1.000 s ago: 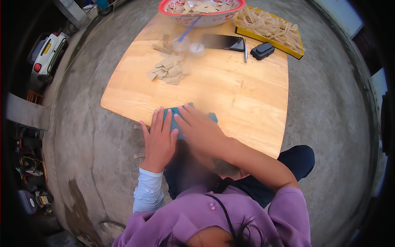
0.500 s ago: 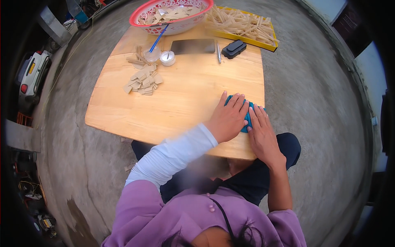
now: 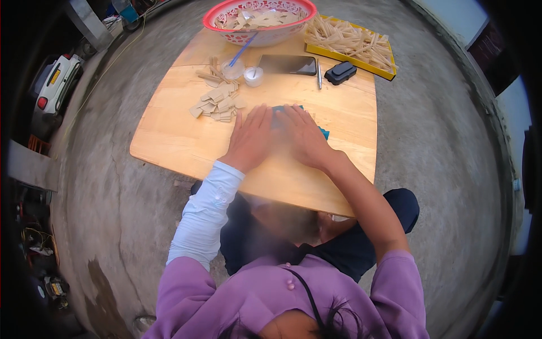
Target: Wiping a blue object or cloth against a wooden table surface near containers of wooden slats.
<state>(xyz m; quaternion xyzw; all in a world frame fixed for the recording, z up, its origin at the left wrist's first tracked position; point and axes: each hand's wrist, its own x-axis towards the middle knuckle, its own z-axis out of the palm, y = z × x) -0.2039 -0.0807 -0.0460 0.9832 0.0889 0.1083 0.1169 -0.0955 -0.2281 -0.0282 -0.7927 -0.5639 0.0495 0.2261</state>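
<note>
A teal cloth (image 3: pixel 324 133) lies on the wooden table, mostly covered by my hands, with only bits of it showing at the fingertips and to the right. My left hand (image 3: pixel 251 140), below a white sleeve, lies flat with its fingers stretched away from me at the cloth's left side. Palm down on the cloth is my right hand (image 3: pixel 305 137), fingers also straight. A hazy smear in the picture blurs the area between the hands. Just beyond my left fingertips sits a pile of small beige paper pieces (image 3: pixel 217 103).
Farther back are a clear cup (image 3: pixel 232 70) with a blue stick, a small white tub (image 3: pixel 253 77), a dark phone (image 3: pixel 288 64), a silver pen (image 3: pixel 319 74) and a black case (image 3: pixel 340 73). A red-rimmed basin (image 3: pixel 259 35) and a yellow tray (image 3: pixel 351 58) of beige strips occupy the far edge.
Both hands have slid left from the table's right edge to its middle, the cloth moving with them. The hands are now farther apart. The whole view has shifted slightly.
</note>
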